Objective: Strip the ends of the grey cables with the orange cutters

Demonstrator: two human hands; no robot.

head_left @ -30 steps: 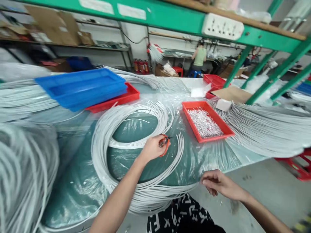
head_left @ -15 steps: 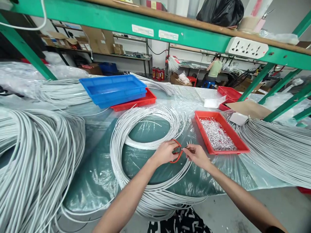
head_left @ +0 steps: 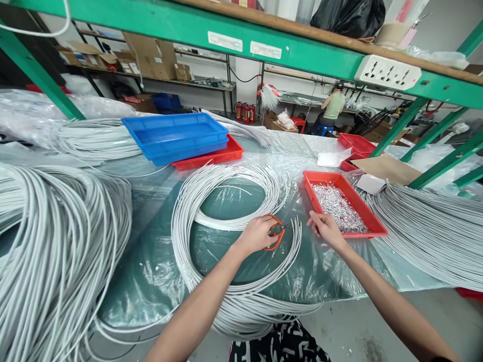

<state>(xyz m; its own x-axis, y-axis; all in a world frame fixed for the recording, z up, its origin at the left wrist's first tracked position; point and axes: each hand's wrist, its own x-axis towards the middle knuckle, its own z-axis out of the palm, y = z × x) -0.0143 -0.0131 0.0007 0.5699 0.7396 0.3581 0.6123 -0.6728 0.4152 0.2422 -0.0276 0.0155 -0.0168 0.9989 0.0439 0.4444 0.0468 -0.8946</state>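
Orange-handled cutters (head_left: 276, 230) sit right in the left hand (head_left: 257, 235), fingers closed around the handles, blades pointing at the loose cable ends (head_left: 296, 226). Those ends stand up between the two hands, the tips just beside the blades. Over to the right hand (head_left: 325, 228): fingers curled, thumb near the forefinger, close by the shallow red tray (head_left: 314, 201) of small silvery pieces (head_left: 341, 207); whether it pinches anything, I can't tell. Under the left forearm runs the white cable coil (head_left: 183, 236). Beyond it, a blue tray (head_left: 177, 133) overlaps another red tray (head_left: 232, 153). A big cable heap (head_left: 64, 241) fills the left side, a grey bundle (head_left: 426, 216) the right, and a green beam (head_left: 302, 56) crosses above, well apart from both hands.
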